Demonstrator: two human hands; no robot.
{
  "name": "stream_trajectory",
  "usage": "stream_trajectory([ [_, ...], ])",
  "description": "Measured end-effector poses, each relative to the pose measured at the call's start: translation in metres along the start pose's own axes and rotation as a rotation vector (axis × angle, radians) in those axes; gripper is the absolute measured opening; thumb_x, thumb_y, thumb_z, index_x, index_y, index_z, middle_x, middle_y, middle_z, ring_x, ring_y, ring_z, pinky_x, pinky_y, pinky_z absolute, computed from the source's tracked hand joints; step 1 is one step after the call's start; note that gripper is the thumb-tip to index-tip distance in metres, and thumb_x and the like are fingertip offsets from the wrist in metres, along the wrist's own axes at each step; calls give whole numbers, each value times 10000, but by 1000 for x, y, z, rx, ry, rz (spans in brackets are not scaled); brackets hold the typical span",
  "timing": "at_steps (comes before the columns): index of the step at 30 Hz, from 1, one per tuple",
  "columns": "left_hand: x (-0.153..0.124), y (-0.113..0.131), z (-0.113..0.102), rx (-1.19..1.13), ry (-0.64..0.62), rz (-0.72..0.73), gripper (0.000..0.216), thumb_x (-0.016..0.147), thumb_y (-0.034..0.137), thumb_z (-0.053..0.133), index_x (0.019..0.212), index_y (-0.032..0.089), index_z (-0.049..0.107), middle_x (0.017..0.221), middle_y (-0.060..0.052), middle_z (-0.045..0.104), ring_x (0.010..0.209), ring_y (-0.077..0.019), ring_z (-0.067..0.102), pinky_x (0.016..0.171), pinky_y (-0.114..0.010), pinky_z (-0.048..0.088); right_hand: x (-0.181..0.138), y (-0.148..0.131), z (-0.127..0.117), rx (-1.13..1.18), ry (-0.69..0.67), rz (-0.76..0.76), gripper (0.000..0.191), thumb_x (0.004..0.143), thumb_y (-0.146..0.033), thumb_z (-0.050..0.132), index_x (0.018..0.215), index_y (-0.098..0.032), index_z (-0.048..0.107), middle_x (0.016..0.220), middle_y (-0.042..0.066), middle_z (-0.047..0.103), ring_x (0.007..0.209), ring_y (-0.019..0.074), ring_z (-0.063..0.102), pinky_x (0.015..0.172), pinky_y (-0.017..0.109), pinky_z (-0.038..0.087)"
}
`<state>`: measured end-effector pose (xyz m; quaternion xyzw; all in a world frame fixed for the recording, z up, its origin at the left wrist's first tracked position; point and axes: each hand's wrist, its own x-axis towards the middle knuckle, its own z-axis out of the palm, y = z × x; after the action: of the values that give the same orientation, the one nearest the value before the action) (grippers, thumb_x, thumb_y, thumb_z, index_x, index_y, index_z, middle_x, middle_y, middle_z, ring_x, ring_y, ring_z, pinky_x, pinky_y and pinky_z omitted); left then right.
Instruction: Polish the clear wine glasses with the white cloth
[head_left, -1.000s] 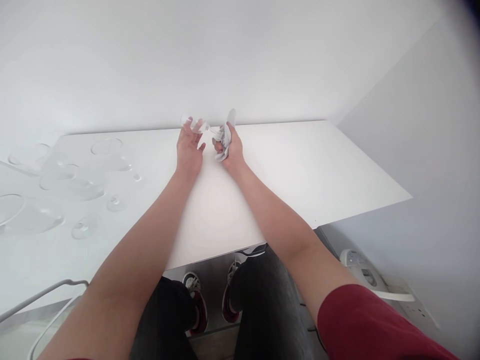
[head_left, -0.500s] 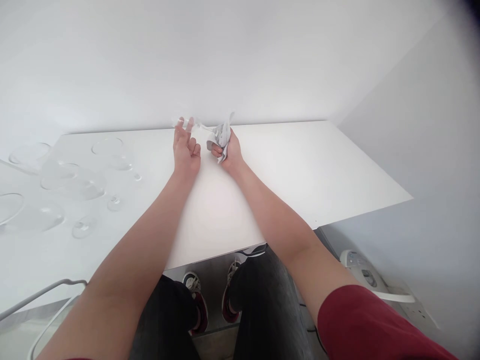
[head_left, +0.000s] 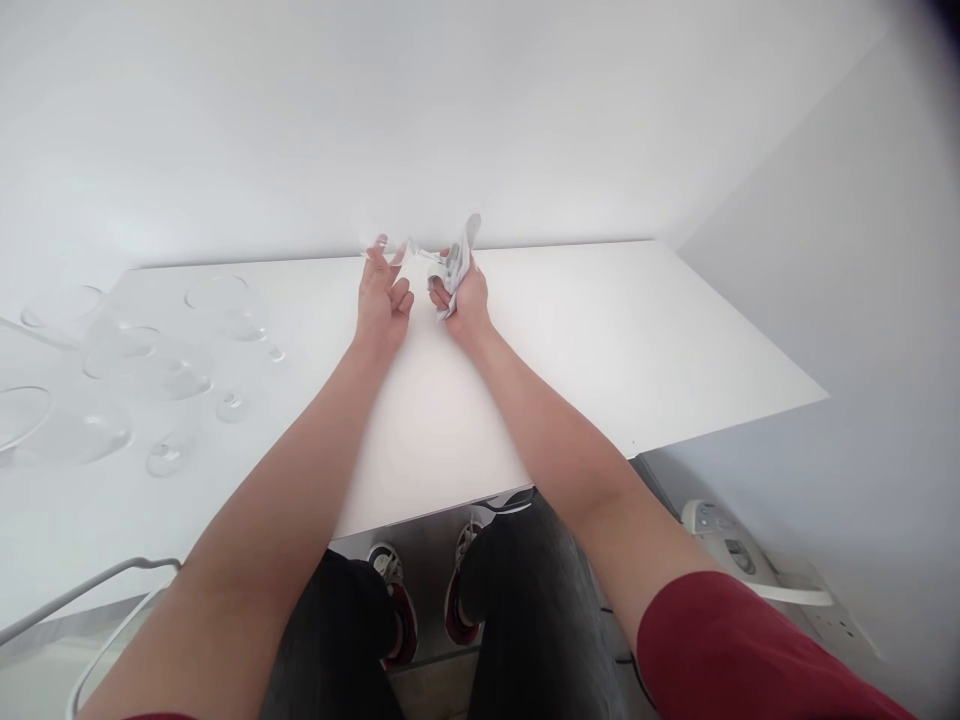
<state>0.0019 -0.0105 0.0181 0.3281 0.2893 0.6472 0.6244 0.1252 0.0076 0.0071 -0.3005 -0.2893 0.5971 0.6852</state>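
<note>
Above the far part of the white table [head_left: 600, 330], a clear wine glass [head_left: 407, 250] lies sideways between my hands. My left hand [head_left: 384, 305] holds its bowl, with two fingers extended along the bowl and the others curled. Closed around a crumpled light grey cloth [head_left: 465, 258], my right hand [head_left: 471, 298] is at the stem end of the glass. The cloth hides the foot of the glass, so I cannot tell how the fingers touch it.
Several clear stemmed glasses [head_left: 109, 430] are on the left part of the table. White walls [head_left: 480, 120] rise behind and at the right. A white appliance [head_left: 731, 540] and a wall socket plate [head_left: 844, 628] are low at the right. A grey metal frame [head_left: 82, 597] stands at lower left.
Both hands have shifted slightly right together with the glass and the cloth. The cloth has turned, and its top edge now stands a little higher.
</note>
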Motion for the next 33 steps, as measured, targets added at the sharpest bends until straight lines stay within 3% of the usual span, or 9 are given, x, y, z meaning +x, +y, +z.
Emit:
stream_trajectory([
  [4,2,1,-2,36,-18,28,387,1022,636,541,1246,362,698,1572,-31,598,451,-22,371,388,-198,359,5,6,-4,74,-74,-52,351,937,-626,635,1000,-281,611,690,-57,567,525,106,501,491,217,456],
  [7,2,-1,-3,35,-6,38,387,1005,620,584,1250,346,708,1574,-48,592,497,-21,428,426,-192,381,5,4,-9,67,-100,-75,392,938,-634,586,1127,-295,636,915,-1,683,849,171,681,713,302,574],
  [9,3,-3,-4,26,-3,40,398,996,607,612,1285,350,704,1586,-55,577,546,-23,486,468,-187,414,3,1,-10,34,-100,-80,412,960,-628,526,1162,-290,647,1032,29,703,1041,206,692,805,363,586],
  [12,4,-4,-5,36,-31,39,387,1005,591,612,1313,368,687,1586,-40,578,575,-31,520,483,-182,424,0,-3,-8,43,-100,-78,343,969,-538,520,1160,-288,655,1130,38,709,1162,210,669,850,377,590],
  [20,6,-5,-5,12,16,-11,476,969,679,582,1262,323,700,1560,-56,603,581,-31,538,528,-201,458,3,0,-5,39,-80,22,224,934,-457,563,1044,-283,649,1152,14,705,1079,172,677,840,314,585],
  [28,9,-5,-9,-3,34,5,442,997,681,539,1202,331,713,1548,-30,610,541,-30,497,447,-201,391,8,8,-5,61,-136,3,205,902,-452,665,984,-266,639,1081,10,707,1076,190,677,909,394,617],
  [33,11,-6,-9,19,30,8,461,965,707,571,1227,357,717,1577,-38,588,572,-44,532,446,-211,393,12,10,-6,131,-111,-43,185,844,-369,694,996,-274,650,1054,-9,723,1053,167,705,866,330,616],
])
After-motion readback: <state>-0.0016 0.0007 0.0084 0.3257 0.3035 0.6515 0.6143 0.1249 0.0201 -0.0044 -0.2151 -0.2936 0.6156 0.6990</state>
